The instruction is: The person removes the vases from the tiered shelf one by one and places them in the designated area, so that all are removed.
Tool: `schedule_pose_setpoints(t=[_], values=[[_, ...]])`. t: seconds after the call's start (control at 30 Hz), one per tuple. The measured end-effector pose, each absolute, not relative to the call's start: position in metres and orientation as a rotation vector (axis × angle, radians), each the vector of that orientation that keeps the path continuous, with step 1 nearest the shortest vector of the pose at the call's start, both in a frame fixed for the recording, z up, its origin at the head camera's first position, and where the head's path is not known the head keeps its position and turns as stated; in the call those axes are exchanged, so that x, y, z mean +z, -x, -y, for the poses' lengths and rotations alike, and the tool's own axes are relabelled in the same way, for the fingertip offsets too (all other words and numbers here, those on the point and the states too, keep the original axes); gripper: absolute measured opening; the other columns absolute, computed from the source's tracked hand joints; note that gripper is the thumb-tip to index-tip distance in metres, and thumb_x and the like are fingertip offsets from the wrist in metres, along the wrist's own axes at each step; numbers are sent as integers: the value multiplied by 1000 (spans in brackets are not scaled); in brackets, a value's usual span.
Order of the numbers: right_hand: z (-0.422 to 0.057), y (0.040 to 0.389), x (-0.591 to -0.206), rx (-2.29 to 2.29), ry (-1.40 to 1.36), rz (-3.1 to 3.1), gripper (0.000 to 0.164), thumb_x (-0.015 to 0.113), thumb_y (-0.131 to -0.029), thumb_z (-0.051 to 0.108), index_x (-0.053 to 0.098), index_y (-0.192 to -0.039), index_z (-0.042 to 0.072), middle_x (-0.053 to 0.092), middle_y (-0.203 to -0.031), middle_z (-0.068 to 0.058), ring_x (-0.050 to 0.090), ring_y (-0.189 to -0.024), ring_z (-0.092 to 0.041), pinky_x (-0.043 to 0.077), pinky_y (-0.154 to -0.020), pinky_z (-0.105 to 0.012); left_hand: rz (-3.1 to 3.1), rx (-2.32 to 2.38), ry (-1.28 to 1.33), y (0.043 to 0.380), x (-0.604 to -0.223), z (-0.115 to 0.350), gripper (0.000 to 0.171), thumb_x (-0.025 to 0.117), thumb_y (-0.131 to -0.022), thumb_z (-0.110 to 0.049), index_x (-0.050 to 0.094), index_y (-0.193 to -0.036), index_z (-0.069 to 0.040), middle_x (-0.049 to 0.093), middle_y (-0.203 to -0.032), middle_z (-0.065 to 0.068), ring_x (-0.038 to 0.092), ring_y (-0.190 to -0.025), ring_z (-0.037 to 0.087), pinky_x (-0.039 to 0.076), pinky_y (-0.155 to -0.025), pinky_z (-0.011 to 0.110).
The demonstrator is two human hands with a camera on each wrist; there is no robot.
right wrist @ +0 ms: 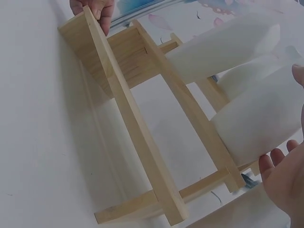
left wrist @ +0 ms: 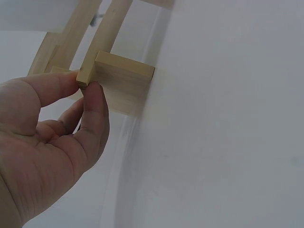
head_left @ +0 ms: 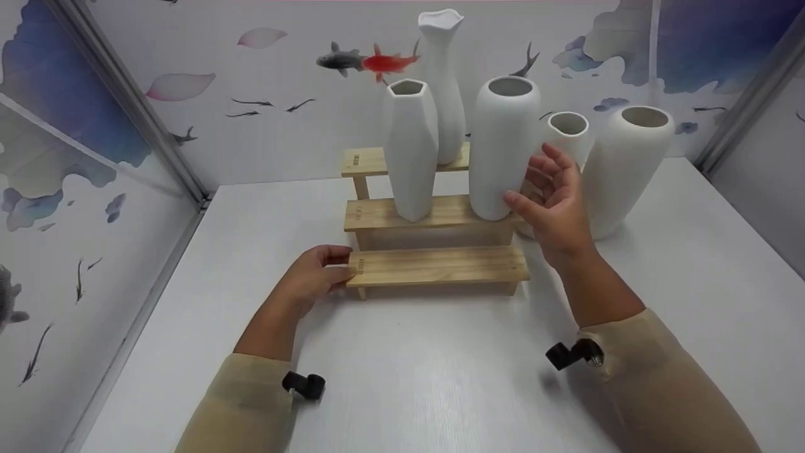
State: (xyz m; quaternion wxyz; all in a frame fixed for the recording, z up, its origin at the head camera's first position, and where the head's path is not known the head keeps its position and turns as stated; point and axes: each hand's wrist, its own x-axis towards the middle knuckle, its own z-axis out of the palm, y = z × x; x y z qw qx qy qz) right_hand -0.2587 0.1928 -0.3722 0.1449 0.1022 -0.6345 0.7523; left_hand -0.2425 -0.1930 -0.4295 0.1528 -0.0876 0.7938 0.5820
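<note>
A three-step wooden stand [head_left: 434, 265] is on the table. My left hand [head_left: 317, 275] pinches the left end of its lowest board, thumb on top and fingers below, as the left wrist view [left wrist: 61, 128] shows. On the middle step stand a faceted white vase [head_left: 412, 151] and a smooth rounded white vase [head_left: 503, 145]. Beside the rounded vase is my right hand [head_left: 556, 201], its thumb at the lower right side and its loosely bent fingers along the right edge. In the right wrist view the fingertips [right wrist: 266, 164] lie close against that vase; firm contact cannot be told.
A tall wavy-rimmed vase [head_left: 443, 82] stands on the top step. Right of the stand, on the white table [head_left: 402, 377], are a small vase [head_left: 569, 132], partly hidden by my right hand, and a large vase [head_left: 629, 170]. Printed panels [head_left: 277, 138] enclose the table.
</note>
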Motion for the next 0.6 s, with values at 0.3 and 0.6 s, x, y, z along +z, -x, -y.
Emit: schedule_pose_setpoints(t=[0.3,0.6], values=[[-192,263,-376,2147,-235,2028,103,91,-86,15,27,-164,32,42,-161,-6,43,-154,-28,33,-132,-56,-2279,1666,229,244,-431,194,50,72,-99,-8,59,-147,-8,60,-146,12,66,-123,24,60,-102,32],[-189,266,-382,2109,-255,2116,102,90,-88,18,25,-164,33,41,-162,-3,44,-149,-24,37,-128,-46,-2268,1689,226,241,-430,193,52,72,-98,-6,57,-148,-7,59,-146,13,66,-119,22,61,-97,28]])
